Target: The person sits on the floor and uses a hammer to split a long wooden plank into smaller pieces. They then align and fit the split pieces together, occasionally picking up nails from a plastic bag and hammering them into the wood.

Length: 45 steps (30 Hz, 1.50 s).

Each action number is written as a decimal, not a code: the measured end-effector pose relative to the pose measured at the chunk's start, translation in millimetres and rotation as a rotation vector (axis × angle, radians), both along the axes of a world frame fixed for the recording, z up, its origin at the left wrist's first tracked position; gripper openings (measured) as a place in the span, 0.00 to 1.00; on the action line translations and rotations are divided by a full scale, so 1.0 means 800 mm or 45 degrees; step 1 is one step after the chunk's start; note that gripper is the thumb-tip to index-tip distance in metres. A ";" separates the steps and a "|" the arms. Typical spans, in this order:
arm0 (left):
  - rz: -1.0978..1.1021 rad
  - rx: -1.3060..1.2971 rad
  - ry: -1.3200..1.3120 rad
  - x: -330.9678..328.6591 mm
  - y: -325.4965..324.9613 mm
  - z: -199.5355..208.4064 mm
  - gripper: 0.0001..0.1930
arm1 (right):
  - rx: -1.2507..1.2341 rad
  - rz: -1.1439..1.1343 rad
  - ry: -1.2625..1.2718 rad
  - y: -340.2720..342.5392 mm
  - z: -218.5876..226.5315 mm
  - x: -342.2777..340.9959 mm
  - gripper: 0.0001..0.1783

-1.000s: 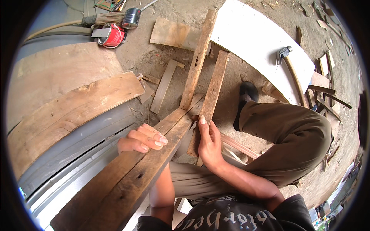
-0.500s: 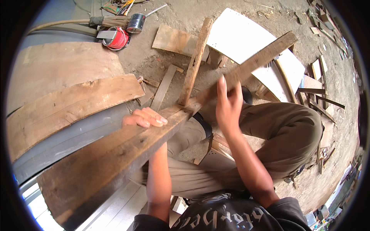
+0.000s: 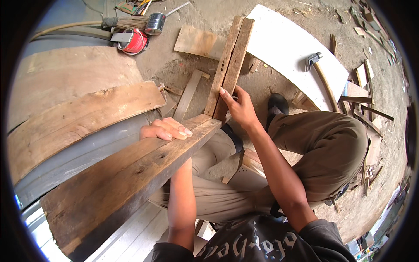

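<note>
A thick, dark wooden beam [image 3: 131, 174] with a lengthwise seam along its top slants from the lower left toward the middle. My left hand [image 3: 166, 129] is closed over its far side near the inner end, fingers curled on top. At that end two narrow wooden strips, a left strip [image 3: 223, 61] and a right strip [image 3: 238, 54], lie side by side and point away from me, with a thin gap between them. My right hand [image 3: 240, 107] grips the right strip near its lower end, thumb on top; some of its fingers are hidden behind the wood.
A hammer [image 3: 325, 83] lies on a white panel [image 3: 283, 48] at the far right. Wide planks [image 3: 87, 115] rest at the left. A red can [image 3: 139, 42], a dark can [image 3: 154, 24] and a brush stand far left. Wood scraps [image 3: 188, 96] litter the ground.
My right hand has swung the right strip leftward, from slanting far right across the panel to lying alongside the left strip. The hammer now shows fully. My left hand stays on the beam.
</note>
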<state>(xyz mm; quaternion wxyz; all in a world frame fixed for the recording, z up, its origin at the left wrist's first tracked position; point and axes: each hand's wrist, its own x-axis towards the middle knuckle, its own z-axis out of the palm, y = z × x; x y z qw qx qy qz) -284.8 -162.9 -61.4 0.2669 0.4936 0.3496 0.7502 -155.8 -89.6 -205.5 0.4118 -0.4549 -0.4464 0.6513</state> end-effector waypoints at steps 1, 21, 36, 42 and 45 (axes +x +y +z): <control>-0.005 0.000 -0.006 0.001 0.000 0.000 0.16 | -0.034 0.011 -0.007 -0.001 -0.005 0.001 0.23; -0.080 -0.124 0.064 -0.014 -0.011 0.005 0.13 | 0.094 -0.218 0.019 -0.013 -0.014 -0.023 0.20; -0.145 -0.119 0.094 -0.023 -0.012 0.004 0.13 | -0.087 -0.249 0.050 -0.025 -0.006 -0.029 0.19; -0.087 -0.108 0.080 -0.017 -0.011 0.002 0.13 | -0.072 -0.246 0.071 -0.029 -0.007 -0.031 0.19; -0.058 -0.101 0.085 -0.016 -0.011 0.000 0.13 | -0.066 -0.202 0.028 -0.030 -0.009 -0.030 0.19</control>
